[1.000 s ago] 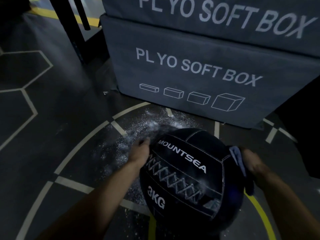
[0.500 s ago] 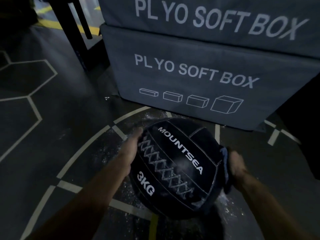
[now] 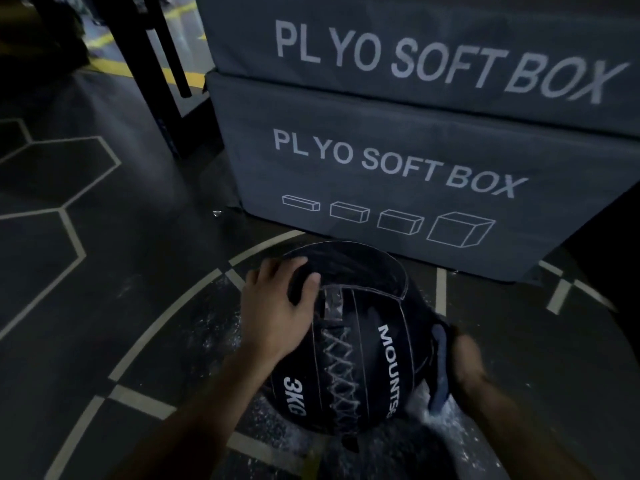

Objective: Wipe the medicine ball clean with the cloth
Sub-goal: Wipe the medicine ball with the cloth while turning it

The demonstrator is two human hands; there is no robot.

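The left hand (image 3: 277, 313) is laid flat on the upper left of the medicine ball (image 3: 353, 344), with its fingers (image 3: 294, 266) straight and a bit spread, pressed onto the top panel. Over on the other side, the right hand (image 3: 464, 362) is wrapped round a dark blue cloth (image 3: 440, 368), fingers curled on it, and the cloth is held against the ball's right flank. That side is pretty blurry, so the exact grip can't be made out.

The ball itself is black, held between both hands low over the floor (image 3: 104, 271); whether it's actually touching the floor can't be told. "MOUNTSEA" and "3KG" are printed on it beside a zigzag of lacing.

White powder (image 3: 446, 420) is scattered on the floor below the right hand and under the ball. Pale lines and hexagons are painted out to the left. Beyond the fingers, two stacked grey plyo soft boxes (image 3: 398, 188) are parked.
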